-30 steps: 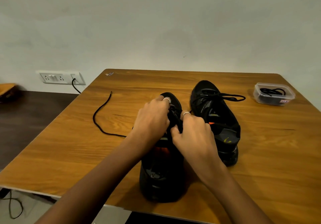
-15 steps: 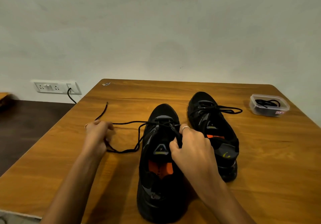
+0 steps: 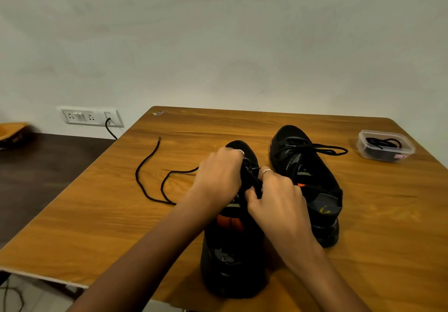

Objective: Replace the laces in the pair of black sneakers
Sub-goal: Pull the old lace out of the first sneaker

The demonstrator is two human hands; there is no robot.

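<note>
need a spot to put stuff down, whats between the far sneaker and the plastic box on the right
In the head view, only a loop of that sneaker's lace reaches partway from the far sneaker toward the plastic box; beyond it is bare table.

We see a wooden table (image 3: pixel 242 127) with an orange-brown grain filling the lower part of the frame. Two black sneakers stand on it: the near sneaker (image 3: pixel 232 258) at lower centre, the far sneaker (image 3: pixel 308 176) just beside it to the right. A loose black lace (image 3: pixel 148 181) curls over the boards at centre left. A clear plastic box (image 3: pixel 385 145) sits near the right edge.
</note>
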